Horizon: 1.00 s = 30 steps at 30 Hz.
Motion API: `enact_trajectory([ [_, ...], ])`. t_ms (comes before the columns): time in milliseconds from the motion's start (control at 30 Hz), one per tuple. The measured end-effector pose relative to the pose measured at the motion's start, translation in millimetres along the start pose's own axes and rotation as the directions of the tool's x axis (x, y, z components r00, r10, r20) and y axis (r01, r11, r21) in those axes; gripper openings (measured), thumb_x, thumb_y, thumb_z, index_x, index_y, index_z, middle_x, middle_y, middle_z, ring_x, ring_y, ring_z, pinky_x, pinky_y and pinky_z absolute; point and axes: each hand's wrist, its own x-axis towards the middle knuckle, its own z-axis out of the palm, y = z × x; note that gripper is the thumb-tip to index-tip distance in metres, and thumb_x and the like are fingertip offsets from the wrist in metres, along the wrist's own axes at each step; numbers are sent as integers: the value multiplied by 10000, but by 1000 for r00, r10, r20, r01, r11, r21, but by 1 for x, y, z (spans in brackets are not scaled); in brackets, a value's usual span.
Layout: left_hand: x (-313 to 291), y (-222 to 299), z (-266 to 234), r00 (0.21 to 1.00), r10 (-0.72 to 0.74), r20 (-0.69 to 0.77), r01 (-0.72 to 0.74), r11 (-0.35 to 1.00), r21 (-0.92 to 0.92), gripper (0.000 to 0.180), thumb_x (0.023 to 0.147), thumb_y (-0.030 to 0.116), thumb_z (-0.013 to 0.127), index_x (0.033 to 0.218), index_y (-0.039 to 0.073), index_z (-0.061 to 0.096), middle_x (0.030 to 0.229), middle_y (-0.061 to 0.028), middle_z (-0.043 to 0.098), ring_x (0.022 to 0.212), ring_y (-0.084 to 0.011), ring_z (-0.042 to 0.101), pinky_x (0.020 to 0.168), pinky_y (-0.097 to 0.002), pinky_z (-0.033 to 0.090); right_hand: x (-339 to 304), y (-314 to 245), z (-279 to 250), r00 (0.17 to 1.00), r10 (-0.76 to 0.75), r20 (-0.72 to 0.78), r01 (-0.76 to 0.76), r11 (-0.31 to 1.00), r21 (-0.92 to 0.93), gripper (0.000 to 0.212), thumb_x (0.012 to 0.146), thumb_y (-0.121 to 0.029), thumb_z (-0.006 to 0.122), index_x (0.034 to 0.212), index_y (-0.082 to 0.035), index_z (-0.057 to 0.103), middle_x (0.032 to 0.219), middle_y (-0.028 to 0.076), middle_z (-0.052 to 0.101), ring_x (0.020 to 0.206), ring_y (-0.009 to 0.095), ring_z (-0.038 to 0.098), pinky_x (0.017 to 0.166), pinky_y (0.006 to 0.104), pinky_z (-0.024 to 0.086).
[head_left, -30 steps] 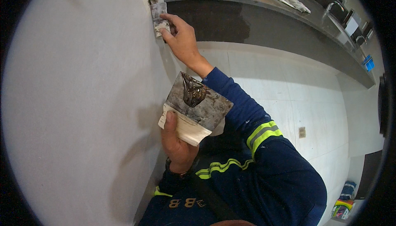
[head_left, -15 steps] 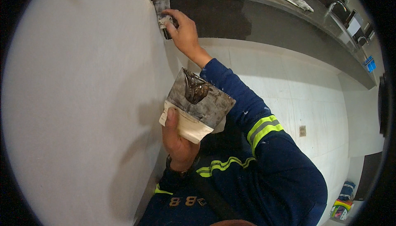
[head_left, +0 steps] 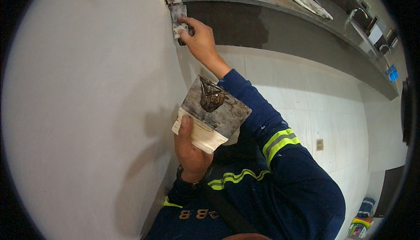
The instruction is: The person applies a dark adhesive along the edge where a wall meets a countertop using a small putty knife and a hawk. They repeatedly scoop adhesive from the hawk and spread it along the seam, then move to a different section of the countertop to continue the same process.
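My left hand holds a wide putty knife by its pale wooden handle, thumb on top. A glossy lump of dark brown paste lies on the far part of its worn grey blade. Farther off, my right hand pinches a small, smeared grey scraper between thumb and fingers. It lies against the left end of the dark counter front, at the corner with the wall. The fingers partly cover it, so contact along its edge cannot be made out.
A pale wall runs along my left side. On the countertop lie a whitish cloth and, farther right, a faucet and a blue item. Below spreads a tiled floor with a small square drain. Colourful packages sit lower right.
The view has shifted slightly, moving the counter right and down. My right hand sits a little lower, with more of the scraper showing above its fingers. My left hand keeps its hold.
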Motion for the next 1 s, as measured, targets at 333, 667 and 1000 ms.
enact_trajectory([
  [333,25,18,10,956,-292,8,276,894,-353,442,980,330,411,1289,15,446,1225,-127,547,1136,-258,543,983,-414,435,0,-11,-12,990,83,117,-77,995,-55,349,796,-116,618,1137,-41,637,954,138,674,810,174,631,709,295,484],
  [667,12,10,10,953,-299,54,286,822,-493,438,975,319,421,1291,17,446,1231,-133,548,1142,-268,543,996,-426,426,1,-3,-10,997,-38,72,39,999,-9,326,826,-96,582,1146,-61,633,1099,158,647,991,279,630,839,327,475],
  [1000,26,19,16,948,-317,33,288,808,-513,464,966,329,434,1307,15,436,1244,-139,546,1142,-282,543,1014,-438,408,-11,6,-13,953,172,250,-147,982,-117,329,817,-86,600,1144,-69,638,1014,151,654,829,195,648,727,322,507],
])
